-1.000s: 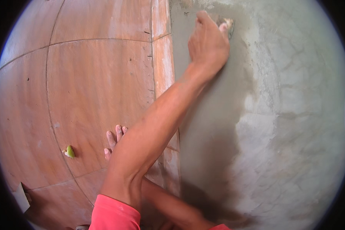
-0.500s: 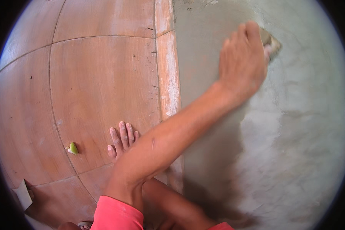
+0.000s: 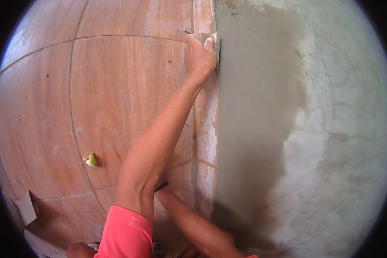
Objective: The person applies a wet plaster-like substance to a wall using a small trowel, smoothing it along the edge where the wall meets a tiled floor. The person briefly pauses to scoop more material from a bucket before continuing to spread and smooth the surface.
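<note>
Head view: cement surface, seemingly smoothed where dark beside the wood-look tiles, apparently less finished where pale and patchy farther right. The right hand is hidden, grip untellable; the left hand clasps a small flat tool at the tiles' edge.
</note>
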A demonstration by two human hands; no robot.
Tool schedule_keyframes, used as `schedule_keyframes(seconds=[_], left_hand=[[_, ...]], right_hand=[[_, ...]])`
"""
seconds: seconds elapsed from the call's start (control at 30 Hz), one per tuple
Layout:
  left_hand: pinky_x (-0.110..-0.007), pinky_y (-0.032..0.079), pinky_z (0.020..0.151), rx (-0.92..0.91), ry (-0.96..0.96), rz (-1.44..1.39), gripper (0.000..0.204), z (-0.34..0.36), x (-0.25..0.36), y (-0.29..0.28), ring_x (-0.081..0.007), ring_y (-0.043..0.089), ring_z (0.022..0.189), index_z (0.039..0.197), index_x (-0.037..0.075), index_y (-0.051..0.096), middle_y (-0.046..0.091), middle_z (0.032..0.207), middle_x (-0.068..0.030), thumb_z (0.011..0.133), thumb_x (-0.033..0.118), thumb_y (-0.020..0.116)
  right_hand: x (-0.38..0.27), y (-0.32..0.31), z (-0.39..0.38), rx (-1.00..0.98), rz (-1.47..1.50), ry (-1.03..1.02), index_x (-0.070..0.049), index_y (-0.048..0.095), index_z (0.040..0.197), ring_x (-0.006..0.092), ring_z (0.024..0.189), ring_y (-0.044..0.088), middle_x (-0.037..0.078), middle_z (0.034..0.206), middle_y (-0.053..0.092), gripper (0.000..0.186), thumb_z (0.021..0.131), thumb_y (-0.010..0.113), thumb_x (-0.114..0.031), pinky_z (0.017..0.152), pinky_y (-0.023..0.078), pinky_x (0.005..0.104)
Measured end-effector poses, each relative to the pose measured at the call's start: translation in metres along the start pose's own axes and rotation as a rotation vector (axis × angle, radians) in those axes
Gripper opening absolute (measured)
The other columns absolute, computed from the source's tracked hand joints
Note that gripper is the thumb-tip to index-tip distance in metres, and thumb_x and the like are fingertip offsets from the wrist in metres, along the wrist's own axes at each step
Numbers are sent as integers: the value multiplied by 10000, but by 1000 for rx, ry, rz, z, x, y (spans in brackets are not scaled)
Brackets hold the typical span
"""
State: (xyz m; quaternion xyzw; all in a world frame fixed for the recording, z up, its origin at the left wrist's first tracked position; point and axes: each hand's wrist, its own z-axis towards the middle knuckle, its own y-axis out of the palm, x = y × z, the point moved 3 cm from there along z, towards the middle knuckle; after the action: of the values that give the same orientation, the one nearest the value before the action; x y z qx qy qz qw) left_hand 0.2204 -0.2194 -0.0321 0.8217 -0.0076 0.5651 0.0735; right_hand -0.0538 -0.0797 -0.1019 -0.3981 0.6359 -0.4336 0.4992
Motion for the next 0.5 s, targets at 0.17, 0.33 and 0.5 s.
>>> schedule_keyframes(seconds=[0.17, 0.33, 0.5], left_hand=[[-516, 472, 877, -97, 4, 6, 462, -1, 32, 9, -455, 592, 1031, 1169, -75, 315, 568, 1114, -322, 976, 276, 545], [-512, 460, 887, -218, 467, -102, 479, -158, 33, 15, -463, 598, 1026, 1229, -101, 337, 544, 1117, -352, 971, 243, 548], [-503, 446, 905, -63, 261, -179, 486, -116, 8, -9, -467, 579, 1036, 1251, -93, 351, 546, 1134, -334, 951, 217, 574]], right_hand=[[-8, -11, 0, -53, -34, -25, -129, 332, 1510, 403, 1435, 244, 210, 1568, 247, 658, 932, 537, -366, 1141, 175, 585], [4, -9, 1, 41, -37, 1, -137, 337, 1511, 407, 1431, 247, 207, 1572, 241, 672, 917, 555, -364, 1142, 176, 585], [5, -4, 0, 11, -34, 0, -140, 351, 1506, 397, 1440, 234, 188, 1579, 238, 659, 923, 526, -392, 1152, 170, 573]])
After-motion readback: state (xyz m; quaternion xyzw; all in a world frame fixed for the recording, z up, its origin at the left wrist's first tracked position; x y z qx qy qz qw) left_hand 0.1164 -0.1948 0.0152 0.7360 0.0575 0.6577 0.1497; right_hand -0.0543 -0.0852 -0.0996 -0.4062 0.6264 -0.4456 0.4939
